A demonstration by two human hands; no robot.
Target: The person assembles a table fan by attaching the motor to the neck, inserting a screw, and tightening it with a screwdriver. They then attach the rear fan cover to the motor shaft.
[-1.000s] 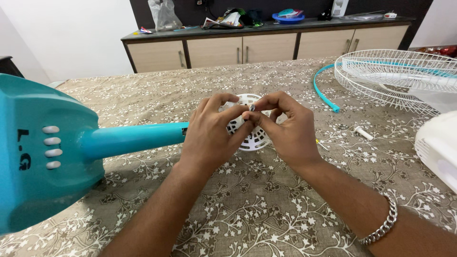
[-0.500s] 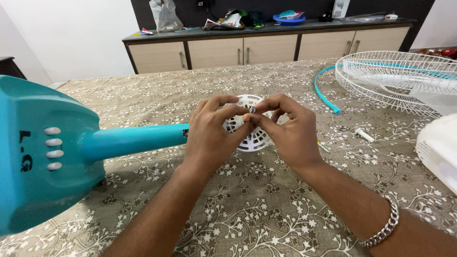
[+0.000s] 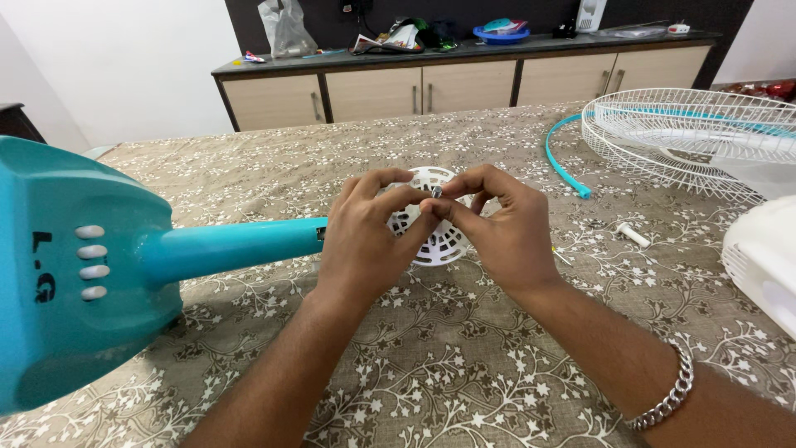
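A turquoise fan stand lies on its side on the table: its base (image 3: 75, 265) is at the left and its pole (image 3: 240, 246) runs right to a white slotted motor housing (image 3: 439, 241). My left hand (image 3: 365, 236) and my right hand (image 3: 497, 228) meet over that housing. The fingertips of both pinch a small dark metal part (image 3: 436, 192) on top of it. Most of the housing is hidden behind my hands.
A white wire fan guard (image 3: 688, 137) with a turquoise rim strip (image 3: 564, 162) lies at the far right. A small white peg (image 3: 634, 236) and a white plastic fan part (image 3: 767, 265) sit near the right edge. A cluttered sideboard (image 3: 464, 79) stands behind the table.
Both hands stay over the housing; only the fingertips shift slightly around the small metal part.
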